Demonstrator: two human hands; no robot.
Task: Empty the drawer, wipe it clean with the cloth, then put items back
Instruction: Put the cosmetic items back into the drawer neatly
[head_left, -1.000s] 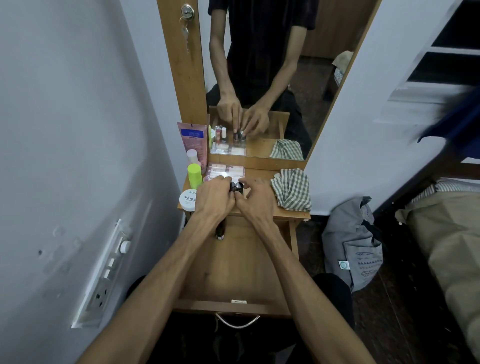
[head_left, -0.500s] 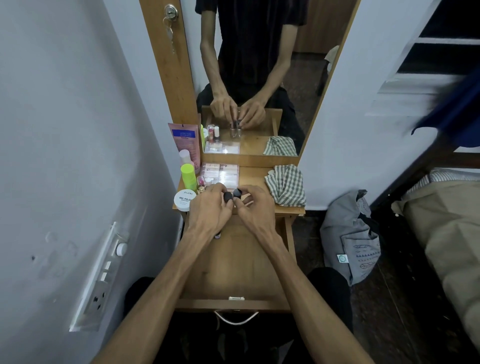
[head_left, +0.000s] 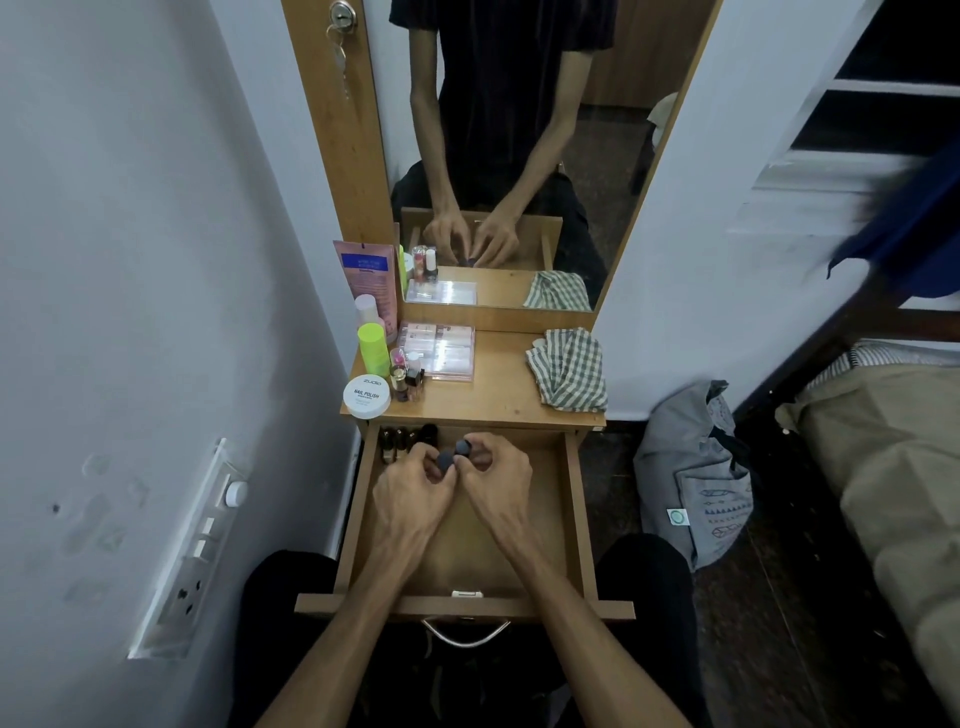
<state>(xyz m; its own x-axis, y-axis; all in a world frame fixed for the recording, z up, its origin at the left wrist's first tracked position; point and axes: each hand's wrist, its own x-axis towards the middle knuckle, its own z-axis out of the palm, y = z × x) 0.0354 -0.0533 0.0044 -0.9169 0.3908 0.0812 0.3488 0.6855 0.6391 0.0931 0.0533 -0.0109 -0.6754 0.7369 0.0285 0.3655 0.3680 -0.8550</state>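
Both hands hover over the back of the open wooden drawer (head_left: 574, 519). The left hand (head_left: 410, 499) pinches one small dark round-capped bottle (head_left: 445, 462), and the right hand (head_left: 496, 486) pinches a second dark-capped bottle (head_left: 463, 447); the two caps touch. About four dark little bottles (head_left: 402, 441) stand in the drawer's back left corner. On the wooden desk (head_left: 498, 400) lie one crumpled green-checked cloth (head_left: 569, 370), one clear flat plastic case (head_left: 437, 352), one white round nail-polish tub (head_left: 367, 397) and one lime-capped bottle (head_left: 373, 348).

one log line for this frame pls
phase: refilling drawer | left hand: holds bottle | right hand: holds bottle | cloth: on tabletop
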